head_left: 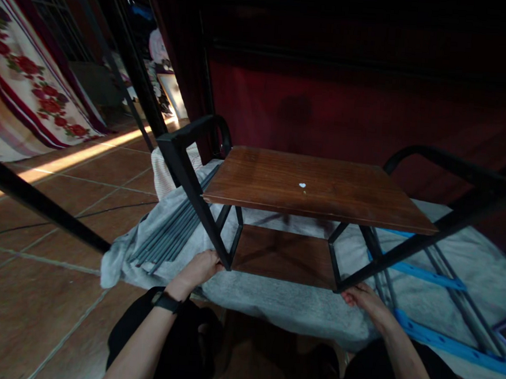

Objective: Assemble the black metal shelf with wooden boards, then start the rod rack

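Before me stands a small two-tier shelf rack (pixel 323 183) with brown wood-grain boards and a black metal frame. My left hand (pixel 203 268) is closed at the bottom front left corner of the frame, fingertips partly hidden. At the bottom front right corner, my right hand (pixel 363 300) is closed on the frame with its fingers curled underneath. The lower board (pixel 285 255) lies between the two hands, close above the grey cloth (pixel 288 304). A white heart-shaped mark and a small yellowish speck show on the upper board.
Several grey rods (pixel 174 230) lie on the cloth at left. Blue perforated strips (pixel 446 338) with grey tubes rest at right. Dark metal posts (pixel 130 48) slant up on the left, near a floral curtain (pixel 47 94). A dark red panel (pixel 328 108) stands behind the rack.
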The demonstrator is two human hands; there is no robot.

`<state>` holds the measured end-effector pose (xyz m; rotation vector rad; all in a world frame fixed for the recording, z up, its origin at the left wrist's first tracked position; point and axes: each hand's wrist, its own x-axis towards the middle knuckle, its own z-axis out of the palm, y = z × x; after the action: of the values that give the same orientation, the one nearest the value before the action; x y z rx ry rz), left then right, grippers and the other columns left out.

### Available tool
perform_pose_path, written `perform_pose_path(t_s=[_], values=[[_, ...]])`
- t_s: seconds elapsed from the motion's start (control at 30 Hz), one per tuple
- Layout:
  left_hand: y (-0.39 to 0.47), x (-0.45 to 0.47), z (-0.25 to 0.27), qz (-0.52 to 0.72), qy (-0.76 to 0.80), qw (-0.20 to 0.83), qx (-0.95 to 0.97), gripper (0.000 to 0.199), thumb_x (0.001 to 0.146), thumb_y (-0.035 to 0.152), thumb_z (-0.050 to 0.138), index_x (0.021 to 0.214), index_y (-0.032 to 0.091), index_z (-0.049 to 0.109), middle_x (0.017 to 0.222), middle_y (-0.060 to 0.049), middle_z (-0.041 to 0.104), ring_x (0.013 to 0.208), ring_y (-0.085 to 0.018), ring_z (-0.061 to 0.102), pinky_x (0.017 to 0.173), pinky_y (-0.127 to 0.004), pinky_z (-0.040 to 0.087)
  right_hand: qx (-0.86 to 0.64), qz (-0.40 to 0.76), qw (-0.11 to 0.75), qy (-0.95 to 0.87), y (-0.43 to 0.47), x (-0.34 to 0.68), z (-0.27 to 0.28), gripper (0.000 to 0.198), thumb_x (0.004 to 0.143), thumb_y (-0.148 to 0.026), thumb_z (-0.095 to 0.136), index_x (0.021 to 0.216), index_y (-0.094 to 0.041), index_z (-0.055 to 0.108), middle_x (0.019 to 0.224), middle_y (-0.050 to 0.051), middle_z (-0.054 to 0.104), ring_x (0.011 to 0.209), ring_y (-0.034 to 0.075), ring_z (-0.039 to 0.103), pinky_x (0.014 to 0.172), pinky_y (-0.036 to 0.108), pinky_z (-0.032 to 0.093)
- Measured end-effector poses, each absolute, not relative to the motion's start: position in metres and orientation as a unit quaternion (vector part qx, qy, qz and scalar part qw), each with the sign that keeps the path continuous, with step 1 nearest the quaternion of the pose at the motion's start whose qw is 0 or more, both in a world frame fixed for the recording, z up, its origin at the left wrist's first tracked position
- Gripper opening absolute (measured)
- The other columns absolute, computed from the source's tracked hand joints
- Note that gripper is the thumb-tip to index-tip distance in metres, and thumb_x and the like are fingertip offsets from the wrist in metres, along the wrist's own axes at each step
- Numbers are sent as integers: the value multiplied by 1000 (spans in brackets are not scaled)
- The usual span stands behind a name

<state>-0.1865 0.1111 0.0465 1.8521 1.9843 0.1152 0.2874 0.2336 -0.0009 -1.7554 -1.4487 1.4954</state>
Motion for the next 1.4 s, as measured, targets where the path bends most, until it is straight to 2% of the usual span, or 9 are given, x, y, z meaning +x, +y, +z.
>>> perform_pose_path(t_s=[0.1,0.33,0.47,0.7,0.97,1.13,1.4], values=[[110,-186,46,38,720,204,662,23,85,19,56,100,17,73,104,-13,74,101,-25,68,88,-33,51,-629,538,211,-520,231,290,0,13,69,-33,61,71,-21,64,67,4,66,61,16,58,58,28,47],[112,-190,44,119,682,276,667,23,81,14,53,90,17,74,95,-9,75,99,-24,68,89,-31,50,-586,545,226,-556,230,300,0,26,62,-40,71,77,-19,68,75,4,67,70,18,61,65,29,50],[113,-191,45,129,689,278,656,19,79,15,56,88,17,73,94,-8,75,104,-25,66,93,-32,49,-583,524,213,-583,233,296,1,24,60,-39,70,72,-19,68,67,2,63,66,17,57,62,29,47],[113,-191,48,122,697,273,651,20,78,17,59,93,17,73,99,-9,75,99,-25,67,89,-33,51,-599,546,199,-551,236,287,1,16,59,-35,64,60,-20,59,58,1,58,55,14,51,53,28,41],[116,-192,47,109,718,258,637,20,76,19,64,94,18,73,101,-10,75,104,-27,66,91,-34,50,-605,585,224,-492,235,290,-10,12,65,-31,64,69,-20,60,61,0,60,55,12,52,52,25,41],[116,-194,43,131,693,282,651,21,78,17,61,95,17,73,105,-10,74,104,-26,66,92,-33,50,-613,552,230,-516,231,286,-5,17,68,-37,63,68,-20,61,62,1,60,56,13,53,53,25,41],[113,-192,46,179,664,332,646,20,78,17,57,90,16,72,95,-5,74,94,-22,66,86,-30,53,-574,547,213,-571,230,295,5,28,62,-42,70,78,-19,68,73,3,66,69,17,58,63,28,46]])
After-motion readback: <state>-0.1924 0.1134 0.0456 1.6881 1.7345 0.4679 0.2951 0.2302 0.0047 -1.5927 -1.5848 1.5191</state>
